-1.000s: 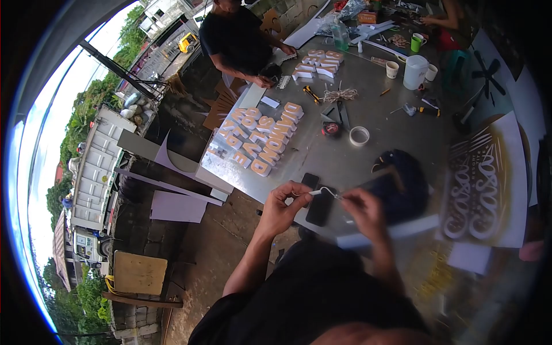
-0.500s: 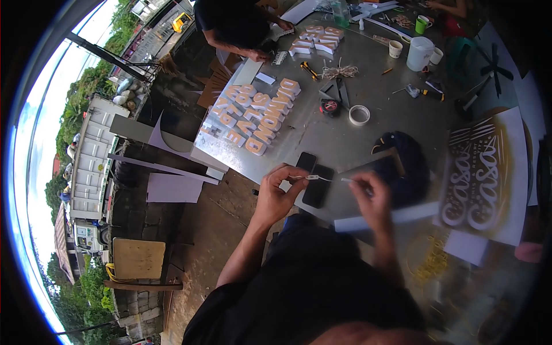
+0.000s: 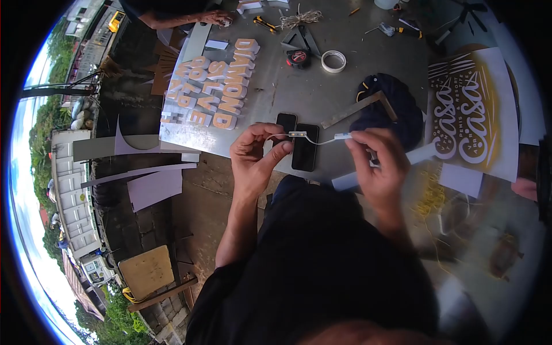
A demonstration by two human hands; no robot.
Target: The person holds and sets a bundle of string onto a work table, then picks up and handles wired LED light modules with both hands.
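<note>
A string of small white LED modules on thin wire is stretched between my two hands. My left hand [image 3: 256, 152] holds it with thumb and fingertips curled around the wire, close to one LED module [image 3: 297, 134]. At the other end my right hand [image 3: 379, 161] pinches a second LED module [image 3: 342, 136] between thumb and finger. The white wire [image 3: 323, 142] sags a little between the two modules. Beneath them, two dark phones [image 3: 305, 150] lie overlapping on the metal table's near edge.
Raised letters [image 3: 224, 86] stand on the metal table [image 3: 270, 86] at left. Near the middle are a tape measure [image 3: 298, 58], a roll of tape [image 3: 333, 61] and a carpenter's square [image 3: 362, 109] over dark cloth [image 3: 397, 123]. A "Casa" stencil sheet [image 3: 477, 115] lies right. A co-worker's hand [image 3: 215, 18] is at the far edge.
My view has tilted, so the table sits higher in the picture. My hands have turned slightly, and the wire with its modules now shows more clearly between them.
</note>
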